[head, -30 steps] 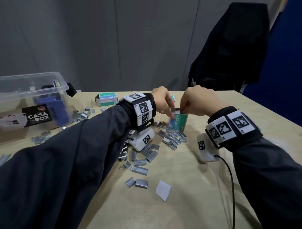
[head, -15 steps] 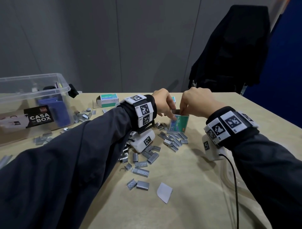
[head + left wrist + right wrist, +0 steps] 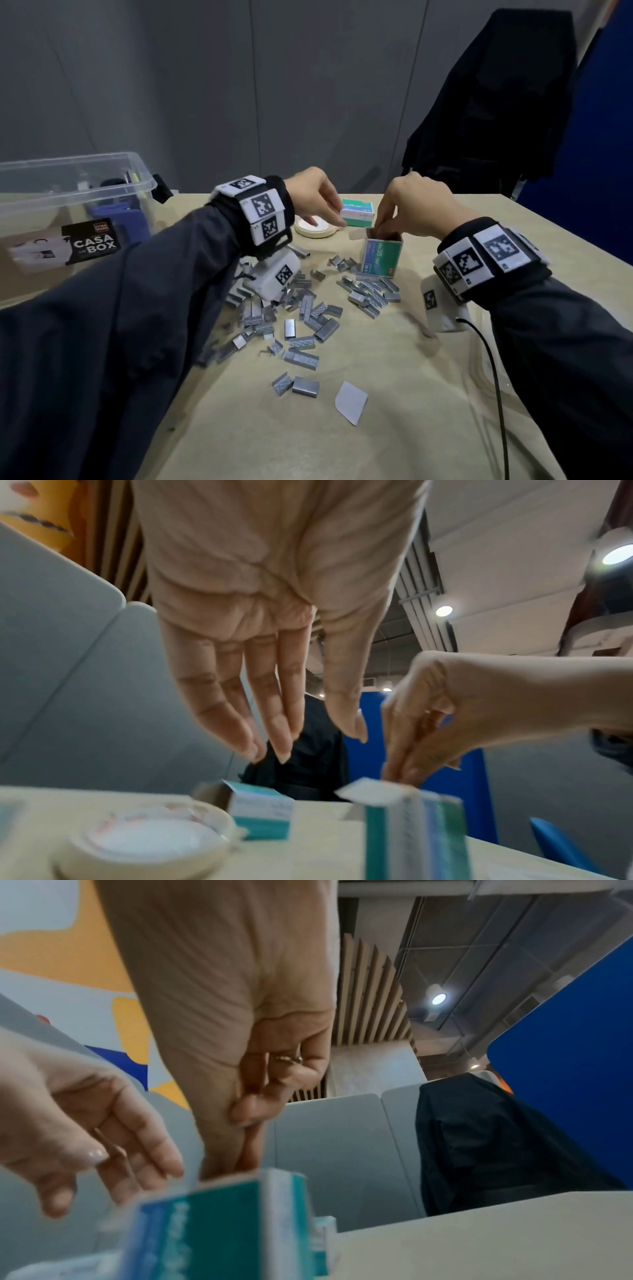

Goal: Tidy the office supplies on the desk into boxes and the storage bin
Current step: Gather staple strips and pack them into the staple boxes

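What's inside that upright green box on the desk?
The right hand's fingertips reach into the open top of the upright green box. Its walls hide whatever lies deeper inside.

"CASA BOX" is printed in white on a black label (image 3: 91, 242) fixed to the clear storage bin (image 3: 113, 178). "No.35" can be read on the upright green staple box (image 3: 381, 257) on the tabletop (image 3: 394, 394); its smaller print cannot be made out.

There are two staple boxes: one standing open (image 3: 382, 254) and one lying flat (image 3: 358, 214). There is one roll of tape (image 3: 314, 229), one clear storage bin (image 3: 78, 192), one white scrap of paper (image 3: 350, 403), and too many staple strips (image 3: 301, 322) to count.
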Tool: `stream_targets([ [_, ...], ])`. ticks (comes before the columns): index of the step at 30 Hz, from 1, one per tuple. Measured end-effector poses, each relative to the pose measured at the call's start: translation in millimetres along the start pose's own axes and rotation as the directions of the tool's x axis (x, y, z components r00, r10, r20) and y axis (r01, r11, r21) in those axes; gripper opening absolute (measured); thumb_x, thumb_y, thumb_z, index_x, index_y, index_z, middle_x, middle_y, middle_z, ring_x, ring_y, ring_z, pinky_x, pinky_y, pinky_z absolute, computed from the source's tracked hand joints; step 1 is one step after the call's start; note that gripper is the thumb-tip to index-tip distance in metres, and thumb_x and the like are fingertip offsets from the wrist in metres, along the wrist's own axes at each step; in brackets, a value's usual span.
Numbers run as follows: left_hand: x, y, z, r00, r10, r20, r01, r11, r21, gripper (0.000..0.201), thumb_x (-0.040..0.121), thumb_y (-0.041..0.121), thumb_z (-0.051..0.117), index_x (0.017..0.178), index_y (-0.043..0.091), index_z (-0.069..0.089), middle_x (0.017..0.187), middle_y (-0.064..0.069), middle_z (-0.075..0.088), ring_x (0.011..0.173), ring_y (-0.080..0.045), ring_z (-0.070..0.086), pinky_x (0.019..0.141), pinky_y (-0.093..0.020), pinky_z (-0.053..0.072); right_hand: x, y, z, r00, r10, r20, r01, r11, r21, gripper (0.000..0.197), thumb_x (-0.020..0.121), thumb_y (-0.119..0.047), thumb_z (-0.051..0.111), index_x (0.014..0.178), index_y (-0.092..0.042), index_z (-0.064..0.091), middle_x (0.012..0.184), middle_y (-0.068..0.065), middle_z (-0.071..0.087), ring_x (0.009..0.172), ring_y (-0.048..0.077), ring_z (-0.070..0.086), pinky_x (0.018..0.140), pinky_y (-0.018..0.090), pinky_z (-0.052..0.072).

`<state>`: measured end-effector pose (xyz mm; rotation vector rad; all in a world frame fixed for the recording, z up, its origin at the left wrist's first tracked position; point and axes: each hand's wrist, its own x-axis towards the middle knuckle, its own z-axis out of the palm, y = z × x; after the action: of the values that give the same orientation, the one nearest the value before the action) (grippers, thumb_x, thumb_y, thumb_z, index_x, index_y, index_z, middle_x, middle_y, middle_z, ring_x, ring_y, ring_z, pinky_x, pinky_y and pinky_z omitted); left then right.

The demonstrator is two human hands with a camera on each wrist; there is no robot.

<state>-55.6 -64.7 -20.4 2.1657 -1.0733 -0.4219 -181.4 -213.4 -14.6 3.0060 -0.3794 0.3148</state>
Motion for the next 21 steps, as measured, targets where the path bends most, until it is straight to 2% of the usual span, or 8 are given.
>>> stream_targets([
  [3, -7, -14, -25, 0.999, -0.05, 0.007, 0.048, 0.993, 0.103, 0.024, 0.081, 0.015, 0.076, 0.103, 0.007, 0.072, 0.094, -0.005, 0.072, 0.086, -0.013, 0.066, 0.07, -0.026, 0.057, 6, -16, -6, 0.991, -0.025, -0.128, 0.034, 0.997, 0.063, 0.002, 0.08, -0.026, 0.077, 0.08, -0.028, 0.076, 0.089, -0.003, 0.071, 0.083, 0.024, 0.065, 0.063, 0.035, 0.051],
  [5, -11, -27, -36, 0.995, -0.097, 0.007, 0.094, 0.976, 0.198, 0.019, 0.083, 0.011, 0.075, 0.101, 0.008, 0.072, 0.09, -0.005, 0.071, 0.078, -0.012, 0.066, 0.063, -0.022, 0.055, 13, -36, -9, 0.983, -0.045, -0.177, 0.068, 0.99, 0.124, 0.001, 0.08, -0.025, 0.075, 0.08, -0.026, 0.076, 0.085, -0.003, 0.07, 0.081, 0.023, 0.065, 0.067, 0.036, 0.054],
  [9, -23, -56, -43, 0.976, -0.216, 0.031, 0.192, 0.92, 0.34, 0.014, 0.081, 0.008, 0.075, 0.095, 0.007, 0.074, 0.084, -0.007, 0.07, 0.072, -0.014, 0.063, 0.059, -0.023, 0.055, 31, -77, 2, 0.996, -0.058, 0.072, 0.037, 0.967, 0.254, 0.008, 0.077, -0.023, 0.081, 0.08, -0.018, 0.077, 0.08, 0.0, 0.071, 0.08, 0.021, 0.069, 0.072, 0.034, 0.057],
  [13, -28, -70, -43, 0.96, -0.275, 0.047, 0.242, 0.906, 0.347, 0.013, 0.084, 0.007, 0.072, 0.097, 0.003, 0.071, 0.084, -0.008, 0.069, 0.073, -0.015, 0.065, 0.062, -0.025, 0.057, 56, -105, 26, 0.951, -0.046, 0.307, -0.022, 0.977, 0.214, 0.025, 0.076, -0.021, 0.083, 0.081, -0.002, 0.069, 0.084, 0.008, 0.071, 0.079, 0.023, 0.07, 0.08, 0.038, 0.06],
  [15, -28, -71, -45, 0.958, -0.28, 0.053, 0.246, 0.908, 0.339, 0.012, 0.086, 0.007, 0.07, 0.098, 0.005, 0.071, 0.08, -0.004, 0.069, 0.072, -0.013, 0.066, 0.066, -0.028, 0.057, 67, -110, 36, 0.923, -0.036, 0.384, -0.014, 0.992, 0.127, 0.028, 0.074, -0.025, 0.084, 0.069, -0.009, 0.062, 0.08, 0.004, 0.066, 0.07, 0.019, 0.065, 0.064, 0.027, 0.055],
  [17, -29, -71, -46, 0.956, -0.286, 0.061, 0.25, 0.908, 0.337, 0.011, 0.087, 0.008, 0.069, 0.097, 0.006, 0.07, 0.078, -0.001, 0.069, 0.07, -0.012, 0.066, 0.069, -0.03, 0.057, 72, -111, 43, 0.905, -0.024, 0.424, 0.013, 1.0, 0.028, 0.029, 0.076, -0.03, 0.083, 0.068, -0.014, 0.06, 0.074, -0.003, 0.062, 0.059, 0.012, 0.056, 0.045, 0.019, 0.037],
  [19, -29, -72, -47, 0.954, -0.293, 0.068, 0.256, 0.909, 0.33, 0.011, 0.088, 0.009, 0.068, 0.098, 0.007, 0.071, 0.079, 0.0, 0.07, 0.07, -0.011, 0.066, 0.067, -0.028, 0.057, 77, -110, 46, 0.901, -0.03, 0.433, 0.03, 1.0, 0.006, 0.022, 0.082, -0.027, 0.078, 0.077, -0.011, 0.064, 0.082, 0.001, 0.065, 0.068, 0.017, 0.057, 0.041, 0.019, 0.029],
  [21, -29, -73, -46, 0.949, -0.306, 0.08, 0.267, 0.91, 0.318, 0.013, 0.089, 0.011, 0.067, 0.101, 0.006, 0.071, 0.083, -0.001, 0.071, 0.073, -0.012, 0.066, 0.066, -0.028, 0.056, 82, -111, 48, 0.902, -0.02, 0.431, 0.003, 0.999, 0.04, 0.025, 0.087, -0.022, 0.073, 0.071, -0.008, 0.06, 0.086, 0.006, 0.065, 0.077, 0.021, 0.057, 0.043, 0.02, 0.03],
])
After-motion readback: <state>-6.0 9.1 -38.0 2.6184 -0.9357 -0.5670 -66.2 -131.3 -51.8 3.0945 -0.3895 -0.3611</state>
